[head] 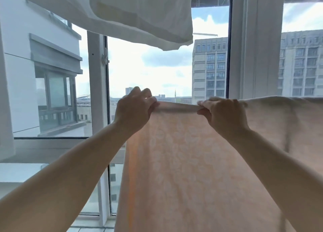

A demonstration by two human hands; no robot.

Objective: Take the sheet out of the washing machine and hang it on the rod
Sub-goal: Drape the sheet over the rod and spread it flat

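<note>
While the peach patterned sheet hangs down below both hands, its top fold draped over a rod hidden beneath the cloth, the left hand pinches the fold at its left corner and the right hand pinches it just beside, fingers curled round the fabric. The thin, softly translucent cotton, printed with pale rounded motifs, could likely slide off if the overhang is uneven or a tug is too hard. Above the hands hangs a plain white cloth.
</note>
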